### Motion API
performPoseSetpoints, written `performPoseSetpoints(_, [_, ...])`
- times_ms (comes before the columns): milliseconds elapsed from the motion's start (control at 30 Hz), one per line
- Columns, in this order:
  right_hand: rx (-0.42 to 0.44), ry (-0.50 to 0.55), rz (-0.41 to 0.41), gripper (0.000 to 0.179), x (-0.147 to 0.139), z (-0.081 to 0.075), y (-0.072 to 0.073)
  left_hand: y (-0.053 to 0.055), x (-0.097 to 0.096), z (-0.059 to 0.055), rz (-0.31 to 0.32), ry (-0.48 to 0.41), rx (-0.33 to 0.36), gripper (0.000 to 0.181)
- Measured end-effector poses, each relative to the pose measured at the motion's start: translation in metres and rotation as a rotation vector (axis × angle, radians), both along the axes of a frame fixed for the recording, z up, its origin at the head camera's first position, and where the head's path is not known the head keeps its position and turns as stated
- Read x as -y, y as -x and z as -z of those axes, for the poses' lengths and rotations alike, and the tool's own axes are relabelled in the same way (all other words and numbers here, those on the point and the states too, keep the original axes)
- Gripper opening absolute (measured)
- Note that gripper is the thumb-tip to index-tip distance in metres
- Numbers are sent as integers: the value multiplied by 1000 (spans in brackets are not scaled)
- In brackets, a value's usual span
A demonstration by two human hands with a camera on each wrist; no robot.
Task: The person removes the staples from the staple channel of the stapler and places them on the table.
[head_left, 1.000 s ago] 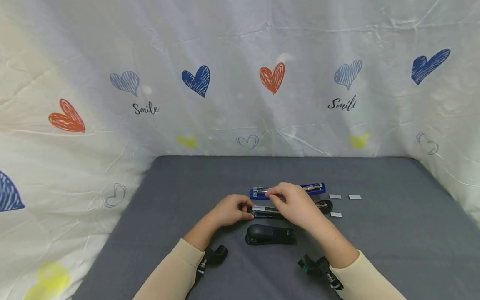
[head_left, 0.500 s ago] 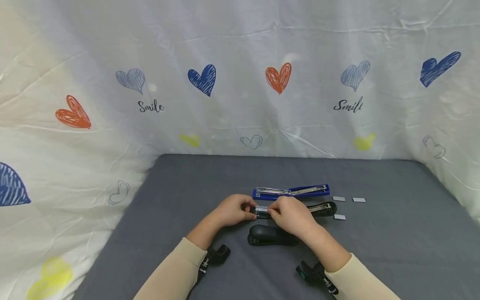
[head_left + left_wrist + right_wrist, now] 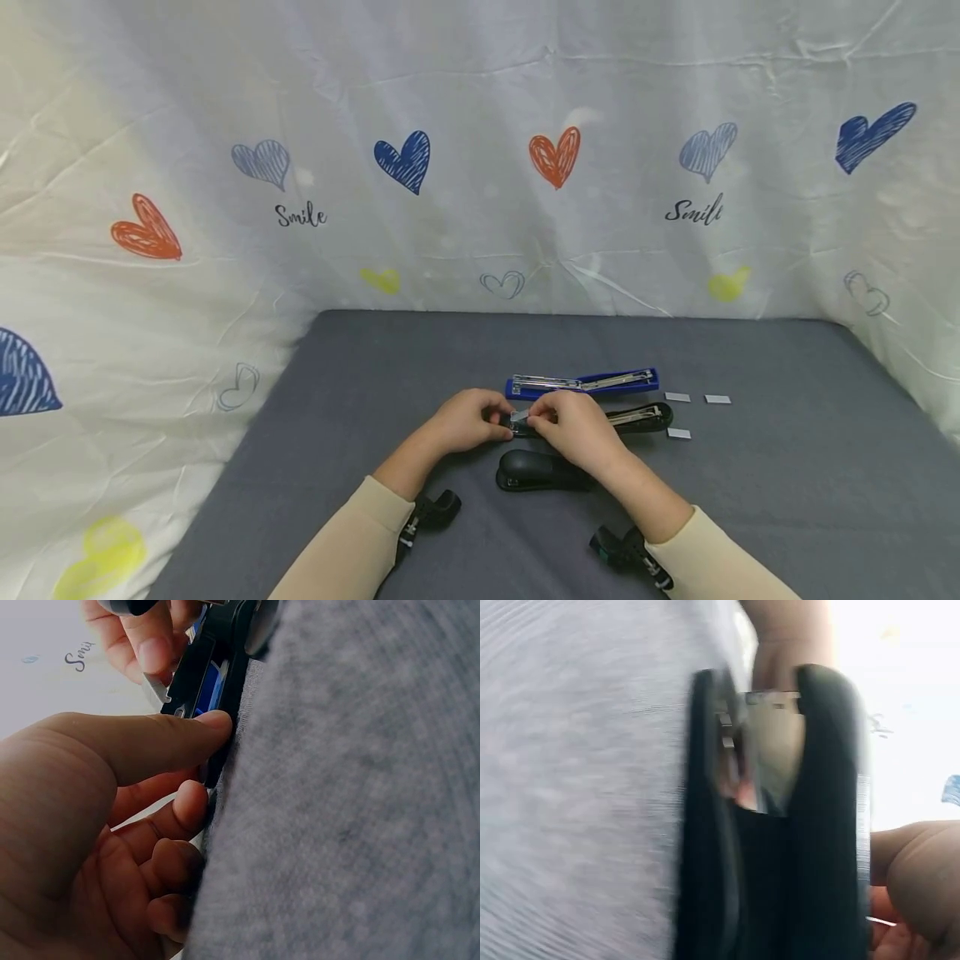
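Observation:
My left hand (image 3: 467, 419) holds the left end of an opened black stapler (image 3: 643, 418), thumb on the near side. In the left wrist view that thumb (image 3: 172, 742) presses against the stapler's end. Over the same end, my right hand (image 3: 581, 429) pinches a small grey strip of staples (image 3: 520, 415); one edge of it is tilted up. My right hand covers the stapler's middle. Behind lies an opened blue stapler (image 3: 581, 382), its metal rails facing up. A second black stapler (image 3: 536, 471) lies in front, near my right wrist, and looms blurred in the right wrist view.
Three pale staple strips, one nearer (image 3: 678, 433) and two farther back (image 3: 677, 397), lie right of the staplers. Grey cloth (image 3: 360, 358) covers the table. A white curtain (image 3: 465, 208) printed with hearts hangs behind and at the left.
My right hand has come down from above the blue stapler to the black stapler's left end, then slid slightly left with the strip. My left hand keeps its hold. The view has shifted slightly.

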State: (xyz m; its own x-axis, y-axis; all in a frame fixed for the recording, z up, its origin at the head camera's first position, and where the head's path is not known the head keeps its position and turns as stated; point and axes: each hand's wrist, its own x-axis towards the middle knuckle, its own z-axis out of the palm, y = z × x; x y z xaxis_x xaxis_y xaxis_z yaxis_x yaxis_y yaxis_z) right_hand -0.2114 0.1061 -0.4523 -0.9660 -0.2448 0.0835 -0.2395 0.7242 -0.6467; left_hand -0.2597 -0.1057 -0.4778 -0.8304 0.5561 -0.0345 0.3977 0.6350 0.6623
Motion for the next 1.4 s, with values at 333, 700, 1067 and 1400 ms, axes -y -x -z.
performPoseSetpoints(333, [-118,5,-21,26,5,7,-1,1,0,1,8,-10,-1,25])
performPoseSetpoints(700, [-59,139,-35,18,-3,2,2,0,-1,1,10,-18,-13,24])
performPoseSetpoints(1067, [64,245,-12,19,-17,-20,3,0,-1,3,3,-22,-14,20])
performPoseSetpoints(1400, [18,274,-15,17,-34,-39,0,0,-1,2,-3,-20,-11,22])
